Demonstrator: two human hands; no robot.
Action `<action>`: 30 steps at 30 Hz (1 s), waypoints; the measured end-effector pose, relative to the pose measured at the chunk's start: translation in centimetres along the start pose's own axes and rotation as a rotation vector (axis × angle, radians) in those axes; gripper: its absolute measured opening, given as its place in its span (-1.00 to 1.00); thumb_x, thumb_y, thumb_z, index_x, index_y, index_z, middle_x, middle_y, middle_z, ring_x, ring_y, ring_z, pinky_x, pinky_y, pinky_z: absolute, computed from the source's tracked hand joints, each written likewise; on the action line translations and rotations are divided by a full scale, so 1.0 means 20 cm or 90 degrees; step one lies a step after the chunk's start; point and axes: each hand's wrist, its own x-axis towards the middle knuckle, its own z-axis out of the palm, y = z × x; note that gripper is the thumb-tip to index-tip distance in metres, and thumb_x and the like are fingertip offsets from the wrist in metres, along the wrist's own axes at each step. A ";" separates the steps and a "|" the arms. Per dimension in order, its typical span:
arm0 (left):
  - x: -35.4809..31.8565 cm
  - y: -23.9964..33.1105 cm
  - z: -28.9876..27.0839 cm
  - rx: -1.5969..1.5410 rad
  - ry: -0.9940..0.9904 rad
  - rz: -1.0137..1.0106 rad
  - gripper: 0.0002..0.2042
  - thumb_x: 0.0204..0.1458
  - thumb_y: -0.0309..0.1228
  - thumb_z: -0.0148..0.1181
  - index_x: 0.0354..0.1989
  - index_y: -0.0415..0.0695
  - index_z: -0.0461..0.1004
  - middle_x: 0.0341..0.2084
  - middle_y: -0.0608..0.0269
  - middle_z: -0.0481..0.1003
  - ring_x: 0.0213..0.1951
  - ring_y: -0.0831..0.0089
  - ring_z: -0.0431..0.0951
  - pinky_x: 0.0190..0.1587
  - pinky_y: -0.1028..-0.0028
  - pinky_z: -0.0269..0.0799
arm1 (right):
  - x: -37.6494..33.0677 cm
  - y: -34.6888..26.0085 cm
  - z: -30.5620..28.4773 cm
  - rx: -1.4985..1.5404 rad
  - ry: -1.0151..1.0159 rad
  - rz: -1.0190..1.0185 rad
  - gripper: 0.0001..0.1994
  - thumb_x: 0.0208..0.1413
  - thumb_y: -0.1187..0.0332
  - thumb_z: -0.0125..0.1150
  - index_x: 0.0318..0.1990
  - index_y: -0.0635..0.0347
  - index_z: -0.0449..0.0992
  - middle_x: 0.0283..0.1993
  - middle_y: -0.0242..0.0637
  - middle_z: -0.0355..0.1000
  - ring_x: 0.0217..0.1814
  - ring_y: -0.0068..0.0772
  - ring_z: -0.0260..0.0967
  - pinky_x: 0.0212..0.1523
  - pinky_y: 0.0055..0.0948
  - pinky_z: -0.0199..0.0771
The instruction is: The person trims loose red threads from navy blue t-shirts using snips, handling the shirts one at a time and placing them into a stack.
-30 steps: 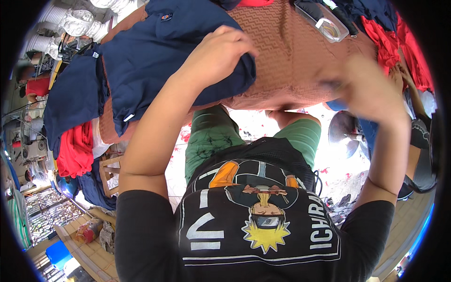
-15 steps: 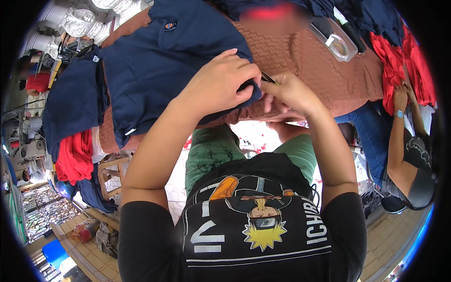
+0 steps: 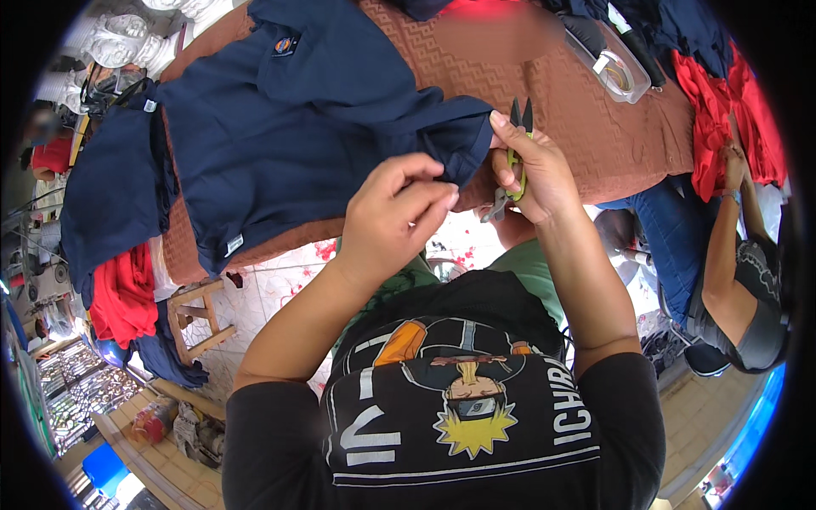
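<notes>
A navy polo-like garment [image 3: 297,127] with a small chest patch lies spread over the brown-covered table. My right hand [image 3: 540,170] grips small scissors [image 3: 518,161] with yellow-green handles, their dark blades parted and directed away from me. Its thumb and a finger also pinch the hem at the sleeve end, lifting that corner. My left hand [image 3: 395,212] is beside the lower edge of the same sleeve, fingers curled and tips brought together. Whatever lies between those tips is too small to make out.
Brown quilted cloth [image 3: 595,144] covers the table. A clear plastic box [image 3: 620,76] holds tape rolls at the far right. More navy cloth [image 3: 115,187] and red cloth [image 3: 132,293] hang at left. Another person's hands [image 3: 733,161] handle a red garment [image 3: 761,127] on the right.
My left hand has drawn back toward me, off the sleeve. My right hand has turned, bringing the scissors into full view. The sleeve end has shifted right and is stretched out.
</notes>
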 end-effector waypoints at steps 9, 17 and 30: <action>0.15 0.06 -0.07 0.019 -0.028 -0.028 -0.73 -0.10 -0.50 0.34 -0.17 -0.15 0.53 -0.11 0.17 0.54 -0.04 0.22 0.49 0.04 0.35 0.36 | -0.06 -0.05 0.03 -0.161 0.056 -0.006 -0.76 0.17 0.20 0.23 -0.35 0.20 0.49 -0.69 -0.44 0.30 -0.77 -0.70 0.03 -0.76 -0.63 -0.08; 0.28 -0.65 -0.56 0.294 0.100 -0.234 -0.65 0.02 -0.44 0.23 0.02 -0.19 0.49 -0.02 0.04 0.50 0.02 0.12 0.48 0.09 0.39 0.35 | 0.03 -0.11 0.16 -0.758 0.060 -0.526 -0.61 -0.04 0.33 0.40 0.00 0.14 0.56 -0.32 -0.29 0.47 -0.36 -0.41 0.41 -0.31 -0.47 0.42; 0.97 -0.17 -1.09 -0.238 0.214 -0.148 -0.79 0.20 -0.31 0.06 -0.18 -0.18 0.53 -0.39 0.21 0.60 -0.29 0.55 0.57 -0.12 0.55 0.44 | 0.10 -0.64 0.32 -0.668 0.082 -0.563 -0.81 0.00 0.45 0.33 -0.22 0.31 0.56 -0.46 -0.33 0.47 -0.41 -0.70 0.29 -0.34 -0.59 0.36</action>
